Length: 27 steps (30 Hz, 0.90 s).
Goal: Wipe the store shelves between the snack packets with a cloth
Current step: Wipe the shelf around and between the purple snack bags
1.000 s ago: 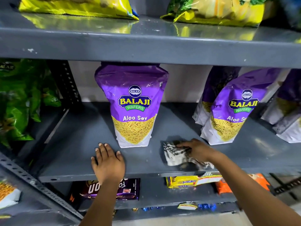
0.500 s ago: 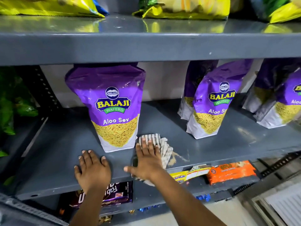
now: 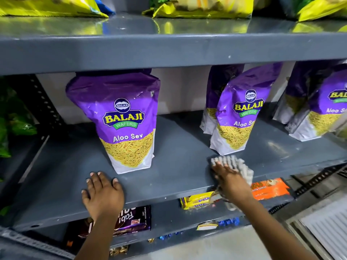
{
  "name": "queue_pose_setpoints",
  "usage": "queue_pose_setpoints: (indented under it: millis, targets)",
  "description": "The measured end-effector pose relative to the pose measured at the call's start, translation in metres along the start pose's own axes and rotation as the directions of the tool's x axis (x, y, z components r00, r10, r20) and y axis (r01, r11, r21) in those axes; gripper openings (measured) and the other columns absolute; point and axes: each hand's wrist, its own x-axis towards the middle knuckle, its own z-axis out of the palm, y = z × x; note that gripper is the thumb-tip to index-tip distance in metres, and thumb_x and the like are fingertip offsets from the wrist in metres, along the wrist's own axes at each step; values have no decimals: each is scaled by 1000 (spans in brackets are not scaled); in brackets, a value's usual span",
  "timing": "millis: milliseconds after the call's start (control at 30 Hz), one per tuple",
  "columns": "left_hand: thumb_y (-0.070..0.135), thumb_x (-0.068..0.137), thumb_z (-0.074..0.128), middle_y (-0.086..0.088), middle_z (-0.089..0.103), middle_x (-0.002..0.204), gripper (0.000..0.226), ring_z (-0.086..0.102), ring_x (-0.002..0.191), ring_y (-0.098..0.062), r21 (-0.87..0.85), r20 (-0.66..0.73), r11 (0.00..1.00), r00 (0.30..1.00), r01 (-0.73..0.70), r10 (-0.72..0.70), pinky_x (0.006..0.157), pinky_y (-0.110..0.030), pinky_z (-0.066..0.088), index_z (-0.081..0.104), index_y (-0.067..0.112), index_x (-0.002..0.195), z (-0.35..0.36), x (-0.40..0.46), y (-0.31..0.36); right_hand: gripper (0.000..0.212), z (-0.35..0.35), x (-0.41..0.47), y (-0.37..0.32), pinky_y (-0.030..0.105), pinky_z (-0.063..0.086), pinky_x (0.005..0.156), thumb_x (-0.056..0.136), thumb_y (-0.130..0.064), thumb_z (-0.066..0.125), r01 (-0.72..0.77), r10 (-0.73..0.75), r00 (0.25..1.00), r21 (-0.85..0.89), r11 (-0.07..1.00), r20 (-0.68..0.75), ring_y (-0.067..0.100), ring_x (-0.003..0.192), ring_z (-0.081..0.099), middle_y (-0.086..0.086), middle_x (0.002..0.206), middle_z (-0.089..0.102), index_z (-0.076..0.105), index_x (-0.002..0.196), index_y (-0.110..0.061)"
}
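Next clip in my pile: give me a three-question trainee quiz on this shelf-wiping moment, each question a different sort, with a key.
1. True or false: the left hand holds the cloth.
2. Multiple choice: the cloth lies on the middle shelf
A. behind the left Aloo Sev packet
B. at the front edge, below the middle Aloo Sev packet
C. on the top shelf
3. Fill in: the right hand presses the cloth with flat ____.

Key: 1 false, the left hand rests flat on the bare shelf; 2 B; 3 fingers.
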Motion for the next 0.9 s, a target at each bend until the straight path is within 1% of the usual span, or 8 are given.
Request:
queue_pose_setpoints:
  millis: [200,300,400,467,600,700,767,900]
  targets:
    - [33,95,20,-13,7,156,57,6,142,-26,6,3,1000,1000,6,-6,115,-45,7,11,6,144,-2,-1,2,30,-61,-10,41,38,52,74,94,-11,45,-373,429,885,275,886,-182,38,91,66,25,104,69,62,119,-15]
    - [33,95,20,-12,7,156,57,6,142,-26,13,3,1000,1000,5,-5,115,-45,6,11,6,144,-2,-1,2,33,-51,0,-45,23,53,67,92,-5,42,-143,230,958,407,902,-173,30,83,65,13,95,68,59,117,-18]
    - [33,95,20,-13,8,156,57,7,142,-27,22,0,1000,1000,-3,3,114,-45,7,11,6,144,0,0,0,48,10,3,-133,41,26,114,91,-17,45,207,-211,977,110,972,23,26,140,27,6,151,33,38,138,-27]
    - [32,95,24,-14,12,155,56,9,142,-28,1,-12,1000,1000,-3,3,114,-46,8,15,5,144,0,-1,1,46,42,5,-139,49,10,119,95,-33,34,275,-280,950,51,960,135,23,146,13,-5,156,25,31,141,-35]
    - [30,94,29,-15,15,154,56,12,141,-29,-10,0,1000,1000,6,-6,113,-47,10,18,4,143,0,0,1,49,35,-3,-79,38,42,104,79,-36,34,112,-106,987,49,992,-124,21,127,51,-6,133,60,59,120,-37]
    - [31,94,29,-15,16,154,57,13,141,-29,-3,4,1000,1000,0,0,112,-48,12,19,4,143,-1,0,1,31,14,-13,-56,35,53,80,93,-26,37,-193,233,970,362,912,-71,33,96,66,15,111,69,58,117,-27]
    - [32,94,27,-16,18,153,57,16,140,-31,-3,5,1000,1000,9,-9,112,-49,13,21,3,142,0,1,1,27,10,-3,-80,29,54,67,97,-22,40,-141,230,964,475,869,-134,30,77,67,14,104,68,55,119,-26]
    - [35,82,23,-28,42,138,66,40,126,-43,-56,-50,998,998,-29,26,101,-59,29,42,-8,129,3,0,2,46,39,63,-129,39,20,117,98,-32,32,137,-144,987,99,986,71,21,143,23,-5,157,22,27,144,-29]
